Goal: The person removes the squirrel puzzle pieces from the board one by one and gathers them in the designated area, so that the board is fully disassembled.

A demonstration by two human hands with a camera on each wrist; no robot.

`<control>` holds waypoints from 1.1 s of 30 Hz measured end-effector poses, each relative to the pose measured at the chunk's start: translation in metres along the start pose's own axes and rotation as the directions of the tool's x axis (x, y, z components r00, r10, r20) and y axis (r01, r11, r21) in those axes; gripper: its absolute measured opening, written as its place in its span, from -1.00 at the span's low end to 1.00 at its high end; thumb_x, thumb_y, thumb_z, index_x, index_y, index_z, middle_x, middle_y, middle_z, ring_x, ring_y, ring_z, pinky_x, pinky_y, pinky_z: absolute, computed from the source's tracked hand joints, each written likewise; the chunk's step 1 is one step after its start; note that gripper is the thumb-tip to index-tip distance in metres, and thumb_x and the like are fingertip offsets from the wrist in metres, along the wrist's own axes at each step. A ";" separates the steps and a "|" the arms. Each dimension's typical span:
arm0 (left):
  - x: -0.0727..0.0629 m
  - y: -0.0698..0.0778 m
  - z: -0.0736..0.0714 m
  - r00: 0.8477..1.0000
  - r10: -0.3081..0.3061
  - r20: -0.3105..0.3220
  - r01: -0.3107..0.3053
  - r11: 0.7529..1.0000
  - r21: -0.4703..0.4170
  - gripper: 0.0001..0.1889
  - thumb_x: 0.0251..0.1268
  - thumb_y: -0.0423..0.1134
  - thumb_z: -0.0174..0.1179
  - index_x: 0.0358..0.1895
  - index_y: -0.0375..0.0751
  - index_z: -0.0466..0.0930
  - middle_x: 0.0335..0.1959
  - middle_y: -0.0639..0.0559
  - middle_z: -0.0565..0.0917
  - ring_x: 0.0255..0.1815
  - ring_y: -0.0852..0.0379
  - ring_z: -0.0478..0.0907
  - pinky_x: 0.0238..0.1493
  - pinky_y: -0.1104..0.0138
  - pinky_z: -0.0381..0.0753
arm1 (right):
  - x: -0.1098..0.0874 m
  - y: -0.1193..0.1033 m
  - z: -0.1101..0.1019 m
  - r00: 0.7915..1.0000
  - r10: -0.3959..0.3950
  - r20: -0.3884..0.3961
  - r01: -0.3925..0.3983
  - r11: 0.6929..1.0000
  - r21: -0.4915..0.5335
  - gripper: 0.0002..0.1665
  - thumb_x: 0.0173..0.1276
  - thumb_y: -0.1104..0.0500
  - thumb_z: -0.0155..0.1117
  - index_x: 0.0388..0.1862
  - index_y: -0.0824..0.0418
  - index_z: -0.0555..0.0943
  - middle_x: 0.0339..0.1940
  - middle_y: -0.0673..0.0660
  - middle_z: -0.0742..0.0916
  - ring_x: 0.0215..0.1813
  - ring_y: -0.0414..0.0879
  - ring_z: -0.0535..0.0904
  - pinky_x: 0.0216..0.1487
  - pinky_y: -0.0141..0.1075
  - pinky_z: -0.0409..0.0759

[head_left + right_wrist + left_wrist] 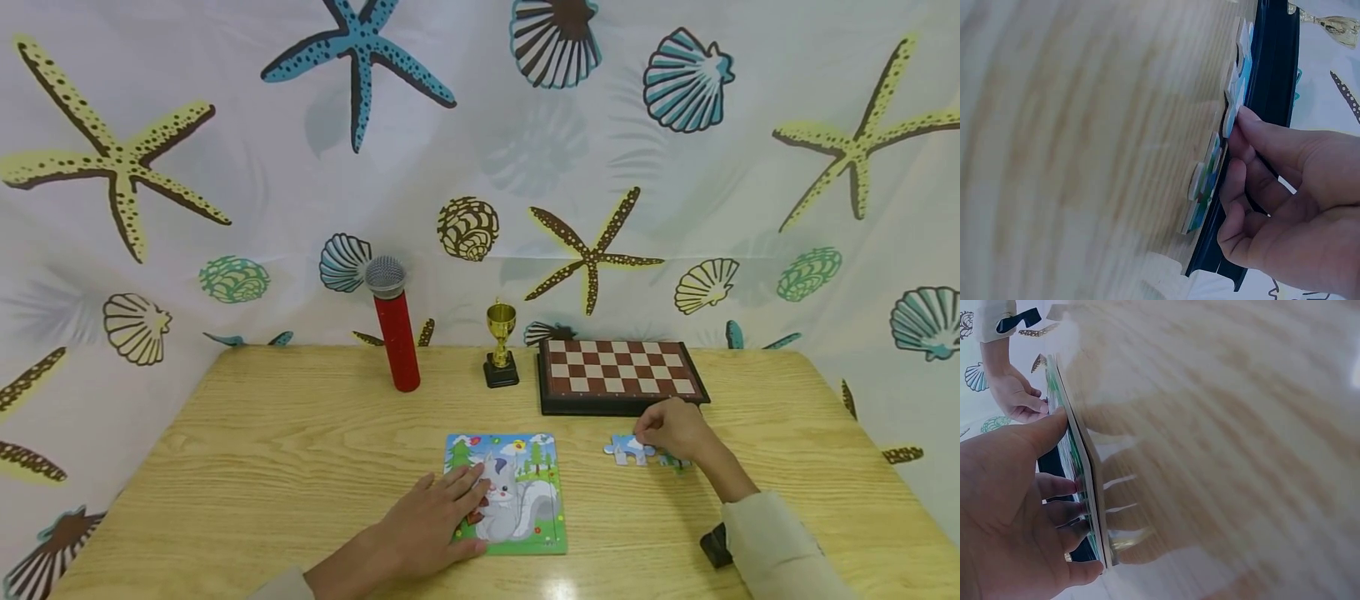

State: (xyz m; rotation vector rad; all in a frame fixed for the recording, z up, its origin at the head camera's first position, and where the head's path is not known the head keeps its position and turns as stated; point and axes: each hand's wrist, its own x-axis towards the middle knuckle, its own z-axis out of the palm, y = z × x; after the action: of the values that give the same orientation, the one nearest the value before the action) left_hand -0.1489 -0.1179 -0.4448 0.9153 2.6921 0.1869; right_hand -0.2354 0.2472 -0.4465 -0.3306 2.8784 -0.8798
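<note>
A square jigsaw puzzle [525, 500] with a grey squirrel picture lies at the front middle of the table. My left hand [431, 521] rests on its left part with fingers spread, covering some of the picture. In the left wrist view, the fingertips reach over the puzzle's edge [1088, 481]. To the right, my right hand [678, 429] pinches a light blue puzzle piece [1234, 109] between thumb and forefinger, low over the table. Another blue and white piece [621, 447] shows beside it. Under the right hand lies a green puzzle piece [1202, 187].
Behind the right hand sits a chessboard box [618, 367] with a black rim. A small gold trophy cup [500, 342] and a red microphone [397, 333] stand along the back. A patterned cloth [450, 150] hangs behind the wooden table [262, 442].
</note>
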 end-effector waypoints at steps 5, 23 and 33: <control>-0.002 0.001 0.000 1.000 -0.004 -0.012 0.004 1.000 -0.025 -0.24 0.32 0.24 0.00 0.46 -0.11 0.15 0.51 -0.03 0.14 0.51 -0.05 0.10 0.37 -0.13 0.19 | -0.001 -0.003 -0.001 1.000 0.000 -0.023 0.000 1.000 -0.006 -0.92 0.23 0.29 0.31 -0.44 0.24 0.71 -0.56 0.05 0.72 -0.56 -0.23 0.46 -0.48 -0.35 0.42; -0.007 0.005 0.004 0.998 0.002 -0.060 -0.003 1.000 -0.023 -0.24 0.34 0.21 -0.02 0.48 -0.14 0.10 0.52 -0.04 0.13 0.52 -0.05 0.08 0.40 -0.11 0.14 | 0.010 -0.056 0.021 0.998 -0.057 0.002 0.057 0.994 0.091 -0.92 0.24 0.25 0.33 -0.35 0.23 0.72 -0.44 0.06 0.73 -0.45 -0.22 0.48 -0.41 -0.36 0.46; -0.018 0.008 0.001 1.000 -0.005 0.007 0.005 1.000 -0.031 -0.22 0.34 0.28 -0.08 0.46 -0.15 0.13 0.52 0.00 0.12 0.52 0.02 0.09 0.40 -0.12 0.14 | 0.024 -0.099 0.053 0.987 -0.162 0.021 0.157 0.976 0.149 -0.84 0.20 0.24 0.37 -0.26 0.31 0.70 -0.40 0.10 0.73 -0.38 -0.19 0.56 -0.35 -0.38 0.52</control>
State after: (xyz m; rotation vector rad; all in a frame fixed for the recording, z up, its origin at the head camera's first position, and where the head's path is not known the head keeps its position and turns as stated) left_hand -0.1304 -0.1225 -0.4398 0.8990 2.6775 0.2233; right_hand -0.2328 0.1328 -0.4359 -0.5616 2.7665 -1.0946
